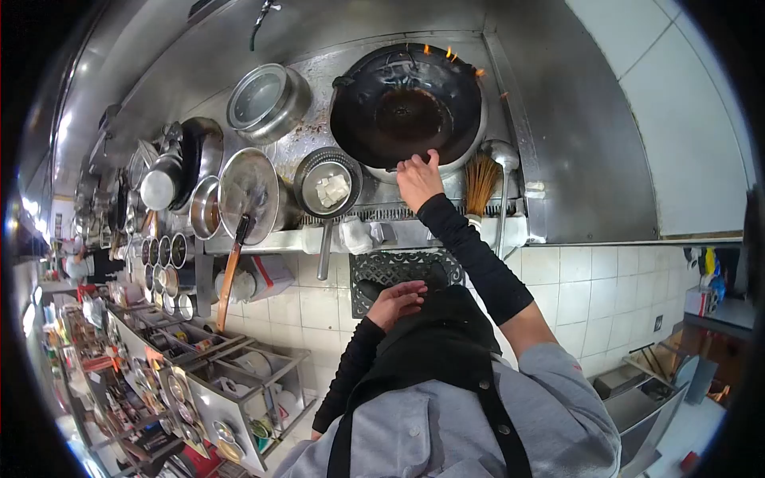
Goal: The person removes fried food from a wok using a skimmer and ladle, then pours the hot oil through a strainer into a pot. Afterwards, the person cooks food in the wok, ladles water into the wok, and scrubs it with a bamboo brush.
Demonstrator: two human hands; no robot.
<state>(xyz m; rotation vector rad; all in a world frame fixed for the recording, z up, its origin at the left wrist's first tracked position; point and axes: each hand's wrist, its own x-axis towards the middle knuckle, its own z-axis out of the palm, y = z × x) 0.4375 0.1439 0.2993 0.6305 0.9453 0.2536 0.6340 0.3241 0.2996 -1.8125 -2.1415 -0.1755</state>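
At the near rim of a large black wok (410, 111) is my right hand (420, 182), fingers curled over the edge and one finger raised. Dark, shiny liquid lies in the bottom of the wok. My left hand (396, 303) hangs in front of my apron with its fingers apart and nothing in it. Left of the wok, a strainer with a long handle (325, 251) holds white tofu-like cubes (332, 190). A bamboo wok brush (481, 185) and a metal ladle (501, 156) lie just right of my right hand.
Small flames (449, 54) show at the wok's far rim. A lidded pot (268, 102) stands at the back left. Nearer is a pan (253, 197) with a wooden-handled tool (231, 275) sticking out over the counter edge. Shelves of kitchenware (215, 390) stand at lower left.
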